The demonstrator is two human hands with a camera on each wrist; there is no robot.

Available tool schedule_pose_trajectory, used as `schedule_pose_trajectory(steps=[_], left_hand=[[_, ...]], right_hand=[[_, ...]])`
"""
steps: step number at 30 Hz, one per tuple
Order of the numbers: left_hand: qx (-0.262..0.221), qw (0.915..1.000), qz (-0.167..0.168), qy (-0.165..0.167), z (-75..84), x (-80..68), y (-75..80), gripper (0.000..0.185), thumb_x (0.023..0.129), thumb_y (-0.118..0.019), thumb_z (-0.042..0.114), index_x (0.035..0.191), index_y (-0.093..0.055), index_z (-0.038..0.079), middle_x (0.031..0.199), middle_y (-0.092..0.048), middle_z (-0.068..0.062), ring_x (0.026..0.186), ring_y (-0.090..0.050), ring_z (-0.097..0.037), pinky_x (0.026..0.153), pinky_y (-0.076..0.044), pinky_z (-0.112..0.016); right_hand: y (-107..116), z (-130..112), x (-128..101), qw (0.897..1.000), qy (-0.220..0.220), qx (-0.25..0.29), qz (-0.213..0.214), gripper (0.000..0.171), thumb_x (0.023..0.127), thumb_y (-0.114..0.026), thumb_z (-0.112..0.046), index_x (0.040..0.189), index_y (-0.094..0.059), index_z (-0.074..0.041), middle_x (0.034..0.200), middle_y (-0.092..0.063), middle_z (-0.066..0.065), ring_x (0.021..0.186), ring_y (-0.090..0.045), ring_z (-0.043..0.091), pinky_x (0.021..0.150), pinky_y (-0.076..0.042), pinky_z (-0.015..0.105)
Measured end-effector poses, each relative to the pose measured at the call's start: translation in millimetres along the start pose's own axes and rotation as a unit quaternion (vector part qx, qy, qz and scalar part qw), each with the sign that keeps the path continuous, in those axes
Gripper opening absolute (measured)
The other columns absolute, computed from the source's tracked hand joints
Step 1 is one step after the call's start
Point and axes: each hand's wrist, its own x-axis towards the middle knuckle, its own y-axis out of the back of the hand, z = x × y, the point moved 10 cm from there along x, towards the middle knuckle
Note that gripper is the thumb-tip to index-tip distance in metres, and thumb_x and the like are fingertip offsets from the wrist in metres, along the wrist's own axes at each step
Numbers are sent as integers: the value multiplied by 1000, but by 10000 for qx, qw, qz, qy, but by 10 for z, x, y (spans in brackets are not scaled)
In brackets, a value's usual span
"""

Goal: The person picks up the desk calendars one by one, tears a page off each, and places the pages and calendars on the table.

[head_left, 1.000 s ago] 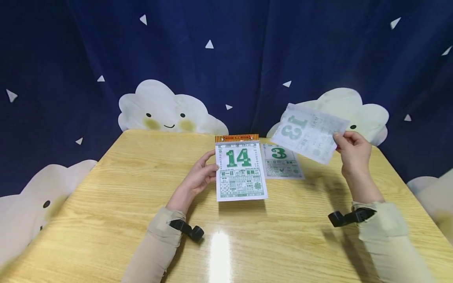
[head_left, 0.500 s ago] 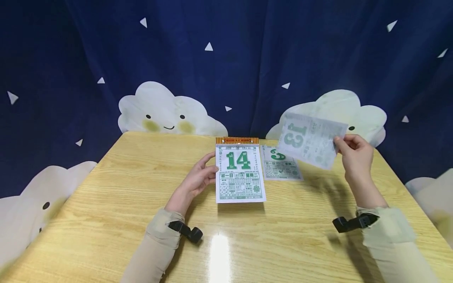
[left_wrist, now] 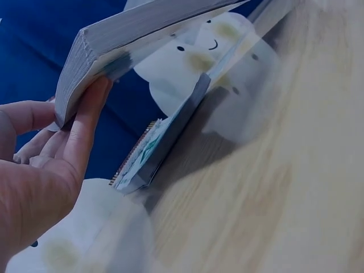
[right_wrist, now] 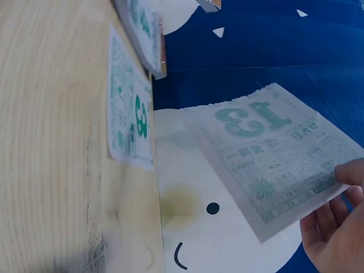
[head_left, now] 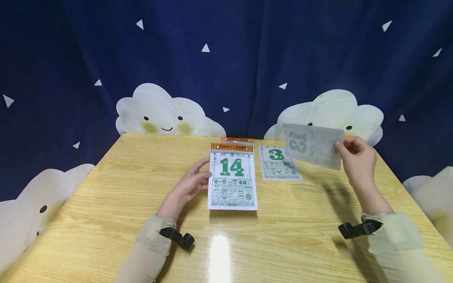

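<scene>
A dark blue curtain (head_left: 247, 59) printed with white clouds and triangles hangs behind a pale wooden table (head_left: 106, 220); the table's near edge and the person's elbows are cut off by the head view. Near the table's middle, a thick tear-off calendar pad (head_left: 232, 179) shows a green "14". Its near end is raised off the wood, and a second orange-bound block (head_left: 237, 140) peeks out behind its top edge; how much lies under the pad cannot be seen. The left hand (head_left: 187, 184) grips the pad's left edge, fingers (left_wrist: 85, 122) curled under the stack of pages, as the left wrist view shows; the thumb is hidden there. Just right of the pad, a loose sheet marked "3" (head_left: 278, 163) lies flat on the table. Above and to the right of it, clear of the surface, the right hand (head_left: 357, 157) pinches a torn-off sheet marked "13" (head_left: 313, 145) by its right edge between thumb and fingertips. The sheet is blurred and its small print illegible. Black wrist straps (head_left: 359, 229) sit on both beige sleeves.
</scene>
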Motion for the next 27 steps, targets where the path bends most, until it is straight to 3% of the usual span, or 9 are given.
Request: schedule_pose_trajectory(steps=[8, 15, 17, 20, 27], left_hand=[[231, 9997, -32, 109, -28, -91, 58, 62, 88, -44, -3, 144, -21, 9, 90, -68, -3, 77, -67, -19, 69, -55, -31], [393, 9988, -67, 274, -42, -202, 105, 60, 88, -45, -2, 143, -23, 7, 90, -69, -3, 77, -67, -18, 69, -55, -31], [401, 9986, -90, 325, -52, -227, 111, 60, 88, -46, -1, 143, -23, 7, 90, -69, -3, 78, -67, -19, 70, -55, -31], [416, 9983, -168, 381, -80, -253, 101, 61, 88, -47, -1, 144, -22, 7, 91, -69, -4, 79, -67, -19, 70, -55, -31], [589, 9961, -450, 478, -165, -285, 37, 62, 87, -47, 0, 143, -22, 4, 94, -68, -5, 78, -67, -19, 72, -55, -33]], right_hand=[[-44, -209, -162, 9888, 1217, -846, -148, 18, 83, -64, -22, 84, -64, -4, 69, -50, -32, 64, -49, -15, 56, -36, 3], [-110, -368, -349, 9640, 2334, -1215, -390, 10, 81, -66, -15, 82, -67, -4, 78, -63, 3, 70, -43, -23, 59, -35, 4], [-126, -387, -406, 9558, 2603, -1285, -471, 8, 80, -67, -12, 82, -67, -4, 78, -63, 7, 72, -41, -23, 60, -35, 4], [-146, -419, -483, 9434, 2963, -1397, -529, 4, 79, -67, -8, 80, -66, -4, 77, -63, 8, 74, -42, -19, 62, -35, 5], [-242, -527, -681, 9112, 3631, -1688, -967, 11, 72, -71, -2, 79, -65, -9, 74, -62, 0, 67, -53, 10, 56, -38, 14]])
